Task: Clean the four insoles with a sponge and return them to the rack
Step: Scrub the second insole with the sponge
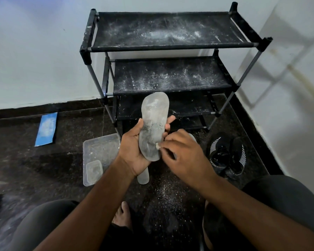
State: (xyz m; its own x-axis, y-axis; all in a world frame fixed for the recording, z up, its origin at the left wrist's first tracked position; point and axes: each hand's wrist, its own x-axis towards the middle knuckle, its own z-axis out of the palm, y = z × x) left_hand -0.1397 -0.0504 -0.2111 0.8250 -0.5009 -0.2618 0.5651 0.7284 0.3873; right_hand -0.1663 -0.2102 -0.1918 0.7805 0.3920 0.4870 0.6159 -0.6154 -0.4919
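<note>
The likeliest slip is the insole [153, 127] twisting or sliding out of the left hand [134, 151], since it is held only around its lower half while the toe end stands free above the fingers, in front of the rack [170, 46]; a hard wipe could also shake more white powder onto the floor [53, 169], where another insole [143, 176] lies below the hands; the left hand cups the heel, thumb on one edge and fingers curled round the other; the right hand [181, 156] comes in palm down, pinching a small pale piece, probably the sponge [157, 146], against the insole's edge.
</note>
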